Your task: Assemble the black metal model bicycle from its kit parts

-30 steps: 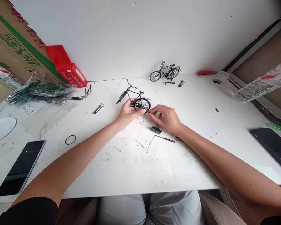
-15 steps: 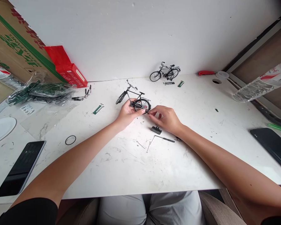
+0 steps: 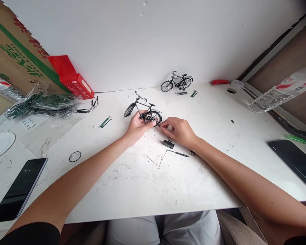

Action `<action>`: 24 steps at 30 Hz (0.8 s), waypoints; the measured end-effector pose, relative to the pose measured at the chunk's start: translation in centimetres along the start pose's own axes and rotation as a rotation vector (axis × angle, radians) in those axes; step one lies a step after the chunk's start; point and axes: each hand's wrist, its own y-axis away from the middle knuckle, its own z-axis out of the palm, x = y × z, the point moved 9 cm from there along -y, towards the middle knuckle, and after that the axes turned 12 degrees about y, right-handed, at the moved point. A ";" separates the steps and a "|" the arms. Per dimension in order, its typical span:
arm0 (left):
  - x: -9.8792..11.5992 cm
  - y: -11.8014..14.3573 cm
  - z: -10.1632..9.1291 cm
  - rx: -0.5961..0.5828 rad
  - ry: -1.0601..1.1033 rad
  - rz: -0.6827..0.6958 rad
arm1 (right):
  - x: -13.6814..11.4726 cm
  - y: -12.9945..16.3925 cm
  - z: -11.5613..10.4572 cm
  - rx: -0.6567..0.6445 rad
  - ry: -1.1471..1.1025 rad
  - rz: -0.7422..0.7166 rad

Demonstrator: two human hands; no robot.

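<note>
The left hand (image 3: 136, 125) grips a small black model bicycle (image 3: 142, 111) from below at its rear wheel, just above the middle of the frame. The right hand (image 3: 180, 131) is pinched shut on something thin, too small to name, whose tip touches the lower right edge of that wheel. The bicycle stands upright on the white worktop (image 3: 206, 170), its length running left to right, handlebars toward the upper left; the rear wheel faces the right hand, so both hands meet there. It is thin-framed with spoked wheels. A small black part (image 3: 168, 143) lies just below the right hand.
</note>
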 end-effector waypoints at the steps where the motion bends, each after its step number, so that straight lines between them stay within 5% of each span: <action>1: 0.0 0.0 -0.1 0.018 0.005 0.009 | -0.3 -0.1 -0.4 0.001 0.048 -0.022; 6: 0.4 0.0 -0.6 0.088 0.037 0.057 | -2.3 -0.4 -2.3 -0.084 0.120 -0.098; 11: 0.6 0.1 -0.3 0.083 0.046 0.060 | -6.1 1.0 -0.9 -0.502 -0.227 -0.190; 14: 0.7 0.2 -0.3 0.083 0.031 0.063 | -7.7 2.3 0.3 -0.694 -0.236 -0.209; 24: 0.5 0.2 -0.4 0.080 -0.011 0.058 | -8.0 2.9 1.0 -0.704 -0.075 -0.236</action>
